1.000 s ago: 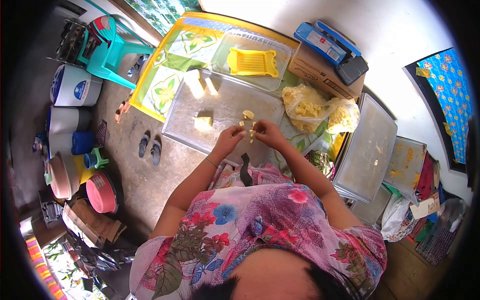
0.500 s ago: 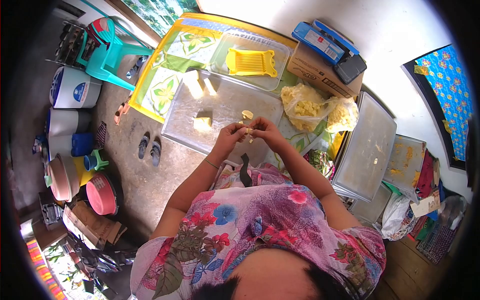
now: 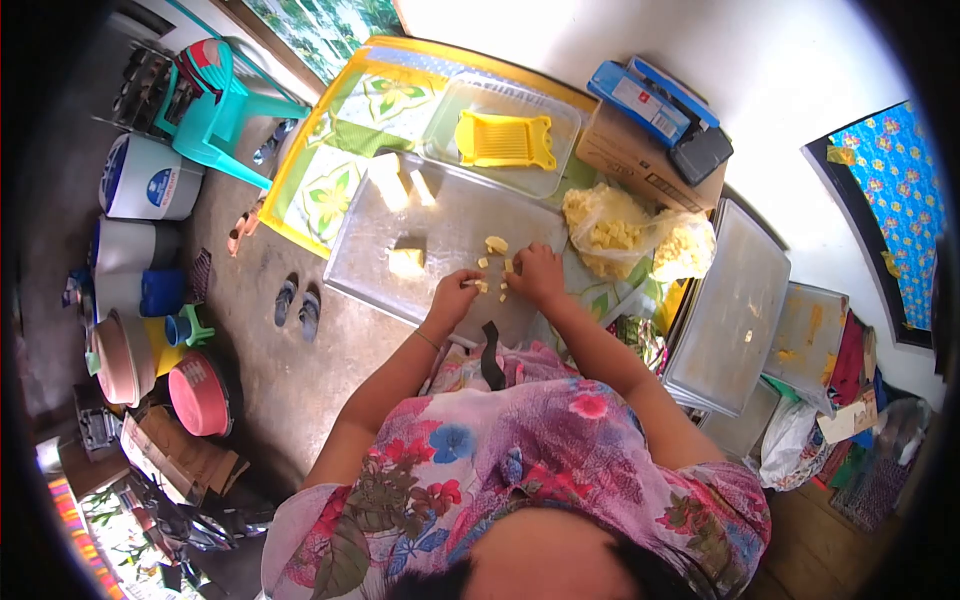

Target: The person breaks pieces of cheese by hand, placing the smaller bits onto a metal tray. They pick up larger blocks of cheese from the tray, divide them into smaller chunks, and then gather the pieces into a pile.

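Observation:
On the metal tray (image 3: 345, 240), my left hand (image 3: 456, 298) is closed in a pinch on a small pale yellow piece, which looks like dough. Apart from it to the right, my right hand (image 3: 538, 273) is closed too, with a pale yellow piece (image 3: 508, 265) at its fingertips. Small yellow bits (image 3: 502, 297) lie between the hands, and a larger flattened lump (image 3: 496, 244) is just beyond them. A yellow block (image 3: 406, 262) sits left of my left hand. Farther back on the tray are a bigger block (image 3: 388, 182) and a narrow slab (image 3: 422, 188).
A ridged yellow plastic board (image 3: 505, 140) lies on a clear plastic lid or tub behind the tray. Bags of yellow pieces (image 3: 605, 228) stand to the right, below a cardboard box (image 3: 640, 160). More metal trays (image 3: 728, 310) lean at the right. A green chair (image 3: 215, 130) is at left.
My hands were together over the tray, fingers meeting on a small piece. Now they are apart, the left lower and leftward, the right to the right.

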{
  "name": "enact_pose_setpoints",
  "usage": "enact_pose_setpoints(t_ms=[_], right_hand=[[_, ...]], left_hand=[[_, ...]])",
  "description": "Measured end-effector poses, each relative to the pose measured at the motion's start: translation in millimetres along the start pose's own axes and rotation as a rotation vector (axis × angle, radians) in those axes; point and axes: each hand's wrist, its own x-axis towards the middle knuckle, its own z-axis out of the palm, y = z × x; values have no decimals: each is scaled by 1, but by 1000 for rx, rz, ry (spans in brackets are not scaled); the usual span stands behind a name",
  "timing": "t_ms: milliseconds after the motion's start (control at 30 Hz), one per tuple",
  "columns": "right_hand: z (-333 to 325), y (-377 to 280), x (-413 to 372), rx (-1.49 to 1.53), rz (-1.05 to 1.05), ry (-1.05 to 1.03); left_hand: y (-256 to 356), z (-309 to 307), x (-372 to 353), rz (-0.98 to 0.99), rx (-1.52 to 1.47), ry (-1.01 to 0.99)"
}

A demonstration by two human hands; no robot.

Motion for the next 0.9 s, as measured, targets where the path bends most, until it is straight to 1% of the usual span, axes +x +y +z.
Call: enact_pose_setpoints(t_ms=[33, 200, 300, 400, 433, 500, 533, 600, 700, 733, 833, 900], right_hand=[[2, 2, 2, 11, -19, 23], [7, 6, 1, 40, -135, 58], [13, 10, 3, 115, -239, 3], [4, 3, 0, 177, -227, -66], [-1, 0, 0, 347, -184, -113], [-7, -7, 1, 687, -93, -206], [-10, -9, 1, 800, -84, -224], [-14, -13, 1, 1027, -67, -257], [-25, -19, 2, 1417, 18, -267], [-26, -19, 2, 1447, 24, -265], [-27, -19, 4, 1501, 27, -280], [-28, -21, 4, 1491, 10, -307]], left_hand=[[-1, 1, 0, -3, -76, 2], [4, 0, 4, 36, -155, -17], [5, 3, 9, 78, -134, -31], [3, 10, 13, 98, -156, -20], [5, 11, 12, 97, -177, -11], [12, 8, 11, 65, -185, -66], [19, 5, 10, 48, -189, -96], [29, 1, 6, -8, -363, -108], [42, -5, 1, -80, -596, -153], [46, -7, -1, -101, -669, -171], [54, -10, -6, -118, -728, -178], [54, -9, -8, -91, -711, -166]])
